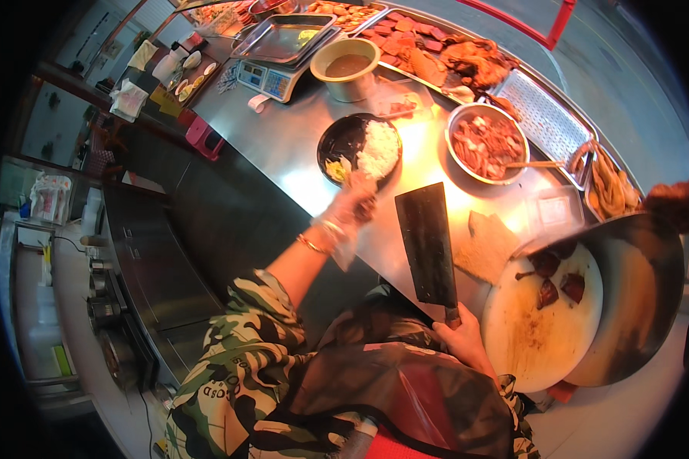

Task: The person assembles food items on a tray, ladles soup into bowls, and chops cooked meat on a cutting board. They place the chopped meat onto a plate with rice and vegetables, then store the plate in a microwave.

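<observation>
My left hand [353,203], in a clear plastic glove, is at the near rim of a round black plate [332,135]. A dark brown piece [365,210], apparently meat, shows in its curled fingers, partly hidden by them. White rice [380,148] fills the plate's right side, and yellowish vegetables [337,168] lie at its lower left. My bare right hand [465,338] grips the handle of a broad cleaver [428,244], its dark blade pointing away from me. To its right, several dark brown meat pieces [547,294] rest on a round chopping board [537,350].
A large metal basin [643,321] surrounds the board's right side. Beyond the plate stand a meat-filled bowl [487,143] with a utensil, a pot of brown liquid [345,74] and a scale [264,80]. Food trays [545,109] line the counter's far edge. A brown cloth [485,246] lies beside the cleaver.
</observation>
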{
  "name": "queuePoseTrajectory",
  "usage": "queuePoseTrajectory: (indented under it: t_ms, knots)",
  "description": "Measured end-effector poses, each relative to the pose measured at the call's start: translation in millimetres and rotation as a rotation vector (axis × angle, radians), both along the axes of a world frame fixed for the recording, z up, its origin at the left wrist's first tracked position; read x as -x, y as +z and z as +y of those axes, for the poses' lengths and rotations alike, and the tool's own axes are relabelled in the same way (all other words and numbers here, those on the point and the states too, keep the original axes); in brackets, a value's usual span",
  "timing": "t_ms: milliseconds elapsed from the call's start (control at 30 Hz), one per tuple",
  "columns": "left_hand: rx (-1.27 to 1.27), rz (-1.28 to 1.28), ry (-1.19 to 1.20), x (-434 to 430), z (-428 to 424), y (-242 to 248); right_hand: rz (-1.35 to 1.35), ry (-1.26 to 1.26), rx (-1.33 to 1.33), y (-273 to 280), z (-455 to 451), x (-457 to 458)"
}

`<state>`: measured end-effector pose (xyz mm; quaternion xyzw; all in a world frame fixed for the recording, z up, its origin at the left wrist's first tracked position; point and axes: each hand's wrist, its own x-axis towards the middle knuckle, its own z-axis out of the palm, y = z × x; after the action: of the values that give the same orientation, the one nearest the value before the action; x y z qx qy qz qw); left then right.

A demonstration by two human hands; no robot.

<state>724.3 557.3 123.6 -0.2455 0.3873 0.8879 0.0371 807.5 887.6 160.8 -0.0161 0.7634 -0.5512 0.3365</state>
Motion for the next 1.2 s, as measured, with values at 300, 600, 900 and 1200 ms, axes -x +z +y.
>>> queuePoseTrajectory:
  t_ms: [300, 600, 900, 1200]
  knots:
    - [1.119, 0.168, -0.377, 140.4, -167.0, -50.9, -0.056, -0.256, -0.012, 11.1, 12.2, 12.8]
    - [1.465, -0.147, -0.709, 184.8, -172.1, -83.9, -0.196, -0.697, -0.015, 7.6, 20.8, -5.8]
    - [1.317, -0.162, -0.371, 124.6, -93.0, -120.8, -0.165, -0.719, -0.005, 14.2, 23.8, 2.2]
    - [1.833, -0.084, -0.663, 106.7, 1.5, -40.4, -0.089, -0.701, 0.071, 10.5, 39.7, 6.5]
